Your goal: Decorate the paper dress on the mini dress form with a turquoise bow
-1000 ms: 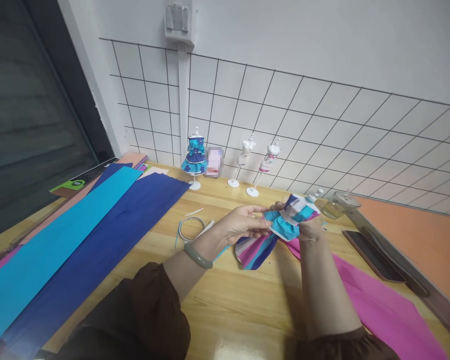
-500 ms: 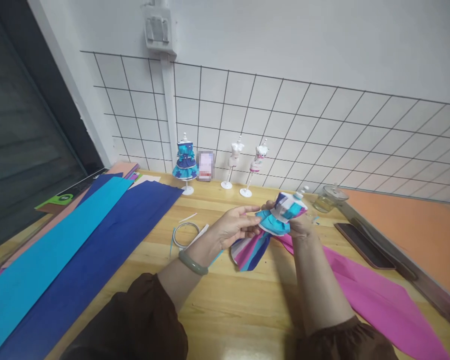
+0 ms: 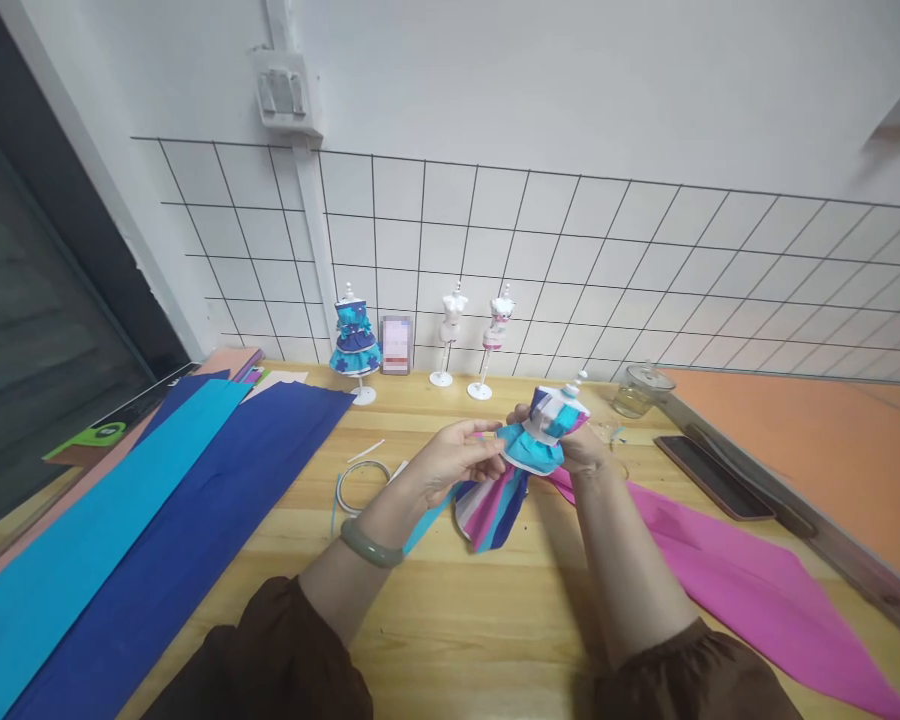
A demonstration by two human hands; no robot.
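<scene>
A miniature dress form [image 3: 561, 410] is held tilted above the table, wearing a bodice in white, turquoise, purple and pink with a short turquoise skirt [image 3: 529, 450]. Below it hangs a striped fabric piece [image 3: 491, 510] in pink, white, turquoise and navy. My left hand [image 3: 461, 460] pinches the left edge of the turquoise skirt between thumb and fingers. From behind and the right, my right hand [image 3: 585, 450] grips the dress form; most of its fingers are hidden. Pink fabric [image 3: 742, 570] runs out across the table beneath my right forearm.
Turquoise fabric [image 3: 120, 490] and navy fabric [image 3: 217, 520] lie along the left. At the back stand a dressed form [image 3: 356, 340], a phone [image 3: 397, 345] and two small white forms [image 3: 452, 325]. A tape roll [image 3: 364, 487], a dark phone [image 3: 712, 477] and a glass jar [image 3: 641, 390] are nearby.
The view has shifted, so the whole scene sits further left. Both hands keep the same hold on the dress form and its skirt, with hardly any movement between them.
</scene>
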